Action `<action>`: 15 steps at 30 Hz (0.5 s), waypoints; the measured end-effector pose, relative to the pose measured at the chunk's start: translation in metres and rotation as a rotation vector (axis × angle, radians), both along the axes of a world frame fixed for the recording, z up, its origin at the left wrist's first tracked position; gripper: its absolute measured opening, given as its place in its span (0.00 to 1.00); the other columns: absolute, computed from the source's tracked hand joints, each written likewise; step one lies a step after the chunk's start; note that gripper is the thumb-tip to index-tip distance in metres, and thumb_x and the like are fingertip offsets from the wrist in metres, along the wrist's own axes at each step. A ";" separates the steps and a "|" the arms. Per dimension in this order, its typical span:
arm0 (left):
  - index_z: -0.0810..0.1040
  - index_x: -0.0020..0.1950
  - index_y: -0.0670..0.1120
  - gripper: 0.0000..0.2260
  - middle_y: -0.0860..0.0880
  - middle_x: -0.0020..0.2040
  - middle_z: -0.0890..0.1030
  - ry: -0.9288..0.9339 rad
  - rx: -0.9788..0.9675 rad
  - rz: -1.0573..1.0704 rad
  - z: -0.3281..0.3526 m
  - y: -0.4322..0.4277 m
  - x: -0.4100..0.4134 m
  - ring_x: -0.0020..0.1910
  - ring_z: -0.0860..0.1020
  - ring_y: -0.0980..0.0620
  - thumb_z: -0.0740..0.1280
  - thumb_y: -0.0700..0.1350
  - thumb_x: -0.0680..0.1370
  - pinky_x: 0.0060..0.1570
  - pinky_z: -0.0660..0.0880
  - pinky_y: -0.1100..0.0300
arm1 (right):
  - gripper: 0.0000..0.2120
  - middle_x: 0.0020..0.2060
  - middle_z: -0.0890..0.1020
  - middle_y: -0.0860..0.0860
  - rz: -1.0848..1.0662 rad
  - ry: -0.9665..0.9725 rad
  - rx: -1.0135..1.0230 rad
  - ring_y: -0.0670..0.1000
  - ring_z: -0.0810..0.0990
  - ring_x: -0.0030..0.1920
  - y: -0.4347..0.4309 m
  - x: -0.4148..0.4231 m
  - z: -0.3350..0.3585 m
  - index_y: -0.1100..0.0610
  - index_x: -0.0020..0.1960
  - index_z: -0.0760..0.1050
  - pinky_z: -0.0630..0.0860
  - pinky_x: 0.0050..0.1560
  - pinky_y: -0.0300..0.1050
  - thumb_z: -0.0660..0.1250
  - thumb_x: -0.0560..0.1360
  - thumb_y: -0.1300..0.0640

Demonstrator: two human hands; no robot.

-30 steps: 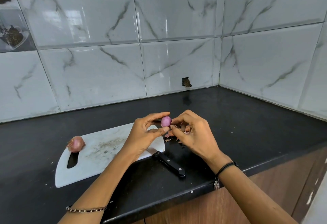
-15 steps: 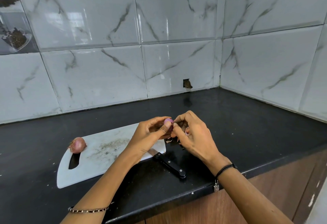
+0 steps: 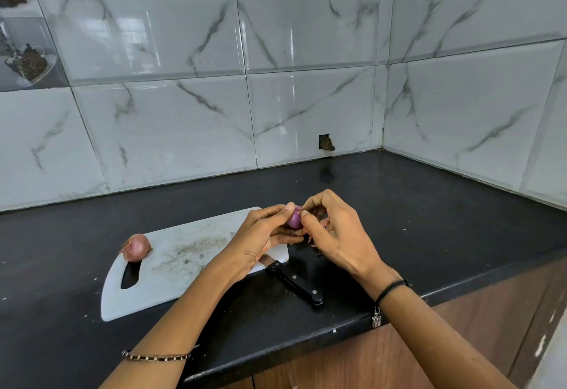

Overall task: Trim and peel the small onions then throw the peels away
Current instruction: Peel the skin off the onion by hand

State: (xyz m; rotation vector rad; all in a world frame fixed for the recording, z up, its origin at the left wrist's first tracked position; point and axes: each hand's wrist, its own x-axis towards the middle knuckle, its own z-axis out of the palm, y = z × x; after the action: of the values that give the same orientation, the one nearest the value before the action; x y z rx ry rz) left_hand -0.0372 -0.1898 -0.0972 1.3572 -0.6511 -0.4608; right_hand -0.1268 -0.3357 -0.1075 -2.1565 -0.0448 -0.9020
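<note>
Head view. Both hands are up over the black counter, meeting on one small purple onion. The left hand holds the onion, thumb on top and fingers curled under it. The right hand is curled too, thumb and forefinger tips pinching at the onion's top right side. Bits of peel show through the right hand's fingers just right of the grip, and a few more lie on the counter right under it.

The white cutting board lies below and left of the grip, its near corner hidden by the left hand. A second onion, skin on, sits far left of the grip on the board by the handle slot. A knife with a black handle lies just below the grip, its blade on the board's edge and its handle on the counter. A bead bracelet is on the left wrist, a black thread on the right.
</note>
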 end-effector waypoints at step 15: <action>0.86 0.58 0.49 0.12 0.42 0.50 0.87 -0.203 0.113 0.043 -0.004 0.007 0.003 0.53 0.85 0.43 0.68 0.53 0.81 0.60 0.78 0.34 | 0.01 0.45 0.80 0.43 0.047 -0.052 -0.036 0.45 0.81 0.46 -0.002 0.002 0.000 0.53 0.48 0.82 0.77 0.46 0.35 0.71 0.79 0.56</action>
State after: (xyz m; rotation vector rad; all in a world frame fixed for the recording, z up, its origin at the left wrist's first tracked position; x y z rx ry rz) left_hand -0.0338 -0.1828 -0.1008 1.5350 -0.7693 -0.3310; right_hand -0.1248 -0.3380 -0.1080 -2.1564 -0.1379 -0.9369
